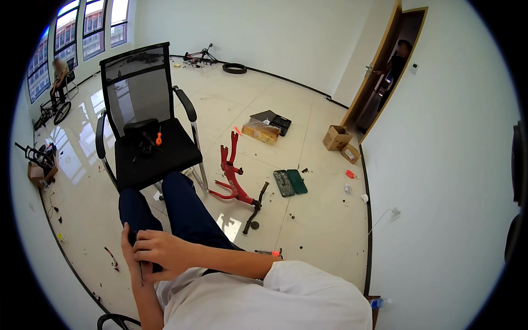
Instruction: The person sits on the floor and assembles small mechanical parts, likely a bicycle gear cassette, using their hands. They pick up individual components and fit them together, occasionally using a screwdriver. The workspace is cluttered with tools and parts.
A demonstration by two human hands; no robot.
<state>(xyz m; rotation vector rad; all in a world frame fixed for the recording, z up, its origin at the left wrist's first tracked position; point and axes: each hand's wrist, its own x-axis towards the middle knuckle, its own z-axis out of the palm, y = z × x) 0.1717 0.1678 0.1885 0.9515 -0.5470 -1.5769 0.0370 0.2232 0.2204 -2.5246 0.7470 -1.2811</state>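
Note:
Both my hands meet above my lap at the lower left. My left hand (128,250) is held upright and curled against a small dark piece (132,237), mostly hidden by the fingers. Bent over it from the right, my right hand (160,252) has its fingers closed. A thin dark rod (141,273) sticks out below the right fingers; its kind is too small to tell. Facing me, a black mesh office chair (157,165) carries a bicycle saddle (140,125), an orange-handled screwdriver (159,139) and small dark parts.
Right of the chair lies a red bicycle frame (236,190) with a black handlebar (256,208). Beyond are an open green tool case (290,182), a yellow box (260,133) and cardboard boxes (336,138). A tyre (234,68) lies by the far wall. One person sits far left; another stands in the doorway.

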